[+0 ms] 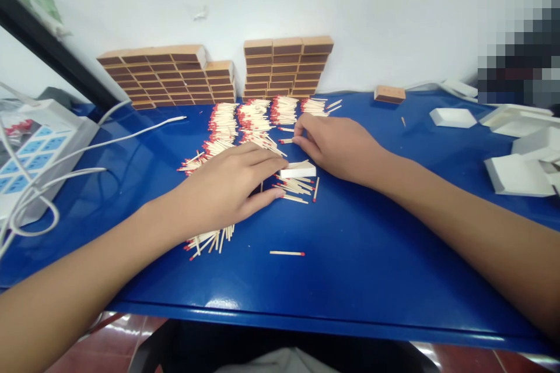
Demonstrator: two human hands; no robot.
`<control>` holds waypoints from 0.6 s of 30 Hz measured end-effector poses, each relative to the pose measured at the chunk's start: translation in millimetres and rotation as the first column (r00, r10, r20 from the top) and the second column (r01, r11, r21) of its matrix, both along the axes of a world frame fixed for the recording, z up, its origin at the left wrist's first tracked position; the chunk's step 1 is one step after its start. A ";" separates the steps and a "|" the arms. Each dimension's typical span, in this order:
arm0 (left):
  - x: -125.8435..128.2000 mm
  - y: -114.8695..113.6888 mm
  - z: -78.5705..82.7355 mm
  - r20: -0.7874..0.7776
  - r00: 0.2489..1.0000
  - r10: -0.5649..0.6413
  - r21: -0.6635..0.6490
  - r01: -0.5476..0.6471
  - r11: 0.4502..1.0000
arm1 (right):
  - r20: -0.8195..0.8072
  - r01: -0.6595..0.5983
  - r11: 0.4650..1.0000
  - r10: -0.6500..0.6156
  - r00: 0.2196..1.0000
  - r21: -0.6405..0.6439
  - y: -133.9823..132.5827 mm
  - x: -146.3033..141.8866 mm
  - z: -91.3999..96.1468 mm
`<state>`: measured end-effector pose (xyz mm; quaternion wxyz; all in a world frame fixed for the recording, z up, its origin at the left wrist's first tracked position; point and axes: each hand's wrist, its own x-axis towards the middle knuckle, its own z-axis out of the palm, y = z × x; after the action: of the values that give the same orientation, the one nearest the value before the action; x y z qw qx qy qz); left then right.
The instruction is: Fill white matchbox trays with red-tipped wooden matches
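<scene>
My left hand (238, 183) reaches in from the left over loose matches, fingers stretched out and thumb apart. Its fingertips touch the left end of a small white matchbox tray (298, 171), which has a few matchsticks in it. The thumb tip rests by red-tipped matches (294, 198) in front of the tray. Behind the tray, my right hand (335, 143) pinches thumb and forefinger at the plain end of a match (286, 141). Rows of piled matches (224, 122) lie beyond both hands. More matches (214, 240) stick out below my left wrist.
Brown matchboxes (170, 76) are stacked along the wall, with a second stack (286, 67) beside them. One matchbox (389, 94) lies apart. White trays (518, 175) pile up at the right. A power strip (48, 151) with white cables stands left. A single match (287, 253) lies near the blue table's (350, 280) front.
</scene>
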<state>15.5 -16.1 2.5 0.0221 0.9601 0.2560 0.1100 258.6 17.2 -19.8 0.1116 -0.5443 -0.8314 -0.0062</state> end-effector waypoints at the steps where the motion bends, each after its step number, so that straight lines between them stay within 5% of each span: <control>1: 0.0 0.1 0.0 0.002 1.000 -0.002 0.002 0.002 1.000 | -0.002 -0.004 1.000 0.004 1.000 0.001 0.1 0.1 -0.2; 18: -0.2 0.4 0.0 0.017 1.000 -0.015 -0.005 0.015 1.000 | -0.019 -0.017 1.000 0.017 1.000 0.001 0.6 0.7 -1.6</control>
<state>15.2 -15.8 2.6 0.0276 0.9610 0.2489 0.1173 259.3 17.9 -21.4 0.1199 -0.5372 -0.8349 -0.0005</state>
